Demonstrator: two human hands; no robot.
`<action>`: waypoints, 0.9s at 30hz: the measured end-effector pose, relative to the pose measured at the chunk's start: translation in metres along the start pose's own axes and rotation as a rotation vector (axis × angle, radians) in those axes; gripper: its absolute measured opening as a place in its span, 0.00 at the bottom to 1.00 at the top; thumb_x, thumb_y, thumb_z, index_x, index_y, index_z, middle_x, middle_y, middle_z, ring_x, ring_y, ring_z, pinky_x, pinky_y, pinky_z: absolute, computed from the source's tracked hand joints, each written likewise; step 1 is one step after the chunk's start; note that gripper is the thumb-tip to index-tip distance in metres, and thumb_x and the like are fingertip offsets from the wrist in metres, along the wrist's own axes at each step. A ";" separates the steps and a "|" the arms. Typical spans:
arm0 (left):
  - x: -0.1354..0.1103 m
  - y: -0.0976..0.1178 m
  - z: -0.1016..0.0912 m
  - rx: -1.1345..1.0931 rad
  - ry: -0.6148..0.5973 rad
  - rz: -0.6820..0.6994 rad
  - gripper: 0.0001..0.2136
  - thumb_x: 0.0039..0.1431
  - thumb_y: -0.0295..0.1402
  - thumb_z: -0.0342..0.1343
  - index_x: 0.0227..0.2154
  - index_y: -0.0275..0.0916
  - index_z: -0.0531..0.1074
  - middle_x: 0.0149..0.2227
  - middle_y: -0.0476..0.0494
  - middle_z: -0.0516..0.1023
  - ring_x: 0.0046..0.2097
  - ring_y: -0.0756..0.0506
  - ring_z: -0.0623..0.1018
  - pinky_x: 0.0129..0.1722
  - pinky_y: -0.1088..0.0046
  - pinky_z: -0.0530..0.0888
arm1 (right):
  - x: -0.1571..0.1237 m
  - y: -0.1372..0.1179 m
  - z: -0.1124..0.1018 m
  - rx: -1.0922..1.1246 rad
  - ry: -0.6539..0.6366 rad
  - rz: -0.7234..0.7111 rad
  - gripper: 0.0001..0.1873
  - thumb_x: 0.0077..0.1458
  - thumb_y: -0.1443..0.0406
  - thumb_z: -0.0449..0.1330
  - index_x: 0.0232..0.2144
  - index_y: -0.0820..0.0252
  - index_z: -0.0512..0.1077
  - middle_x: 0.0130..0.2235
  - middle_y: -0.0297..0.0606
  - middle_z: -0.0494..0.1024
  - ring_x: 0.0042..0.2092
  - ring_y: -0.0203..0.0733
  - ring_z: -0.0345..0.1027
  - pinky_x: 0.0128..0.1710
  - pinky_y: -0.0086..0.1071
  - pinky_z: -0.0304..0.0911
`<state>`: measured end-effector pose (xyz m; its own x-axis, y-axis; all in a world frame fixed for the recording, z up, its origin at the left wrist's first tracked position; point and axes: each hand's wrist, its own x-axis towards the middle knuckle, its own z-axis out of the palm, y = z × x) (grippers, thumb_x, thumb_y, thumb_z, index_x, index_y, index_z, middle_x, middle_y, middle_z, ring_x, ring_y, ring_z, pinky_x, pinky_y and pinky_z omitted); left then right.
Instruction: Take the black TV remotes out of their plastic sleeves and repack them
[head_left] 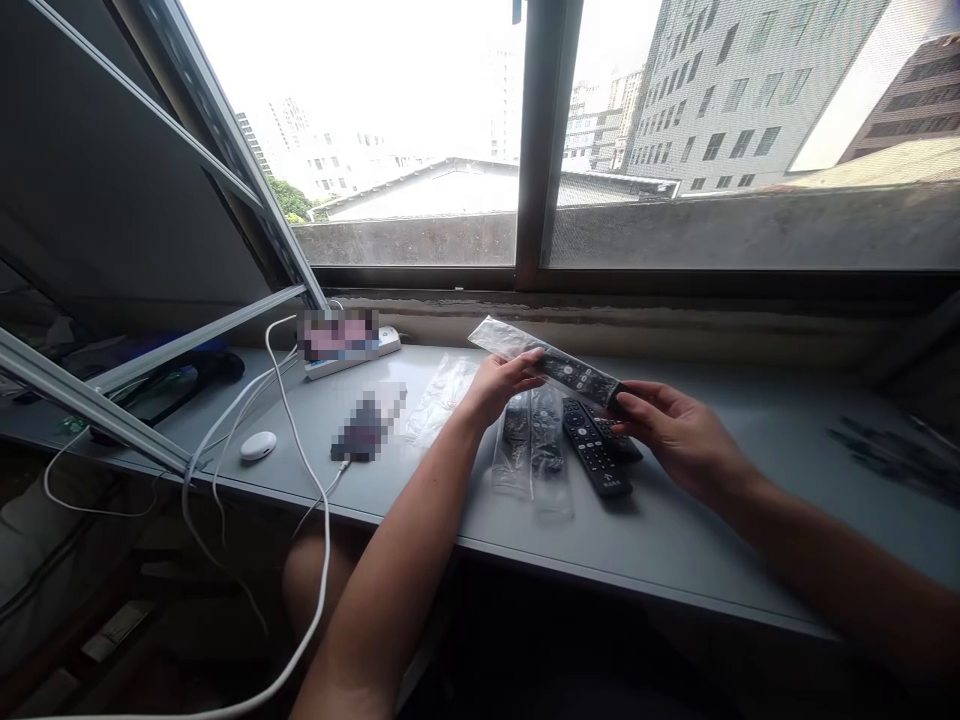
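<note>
I hold a black remote control (577, 375) partly inside a clear plastic sleeve (501, 338) above the grey sill table (675, 540). My left hand (499, 385) is closed on the sleeve near its middle. My right hand (671, 430) pinches the remote's near end. Below them lie two remotes in plastic bags (532, 440) and a bare black remote (596, 450). An empty clear bag (442, 395) rests to the left.
A white power strip (375, 350) sits at the back left, with white cables (300, 450) trailing off the table's front edge. A white oval object (258, 445) and a blurred-out device (367, 425) lie left. Dark items (892, 450) lie far right. An open window frame (150, 350) juts in.
</note>
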<state>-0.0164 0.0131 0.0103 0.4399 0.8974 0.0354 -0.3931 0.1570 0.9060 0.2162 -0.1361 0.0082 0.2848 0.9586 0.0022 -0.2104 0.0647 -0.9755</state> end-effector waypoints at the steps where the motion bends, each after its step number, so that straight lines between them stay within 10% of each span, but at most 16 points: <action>1: 0.000 0.000 0.000 0.000 0.003 -0.011 0.23 0.49 0.43 0.83 0.42 0.33 0.85 0.40 0.39 0.87 0.39 0.46 0.86 0.47 0.69 0.83 | 0.000 0.000 0.001 0.004 0.007 0.001 0.17 0.54 0.60 0.84 0.44 0.55 0.87 0.47 0.40 0.87 0.43 0.44 0.85 0.40 0.26 0.87; 27: 0.003 0.006 -0.002 -0.062 0.288 0.083 0.11 0.60 0.33 0.76 0.39 0.34 0.82 0.38 0.41 0.87 0.37 0.48 0.86 0.47 0.70 0.84 | -0.004 -0.007 0.001 -0.046 -0.103 0.019 0.10 0.72 0.61 0.66 0.45 0.56 0.89 0.61 0.47 0.85 0.60 0.59 0.83 0.51 0.43 0.87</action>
<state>-0.0189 0.0175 0.0151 0.1612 0.9867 -0.0209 -0.4707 0.0955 0.8771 0.2159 -0.1401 0.0156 0.1827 0.9832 0.0039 -0.1713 0.0357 -0.9846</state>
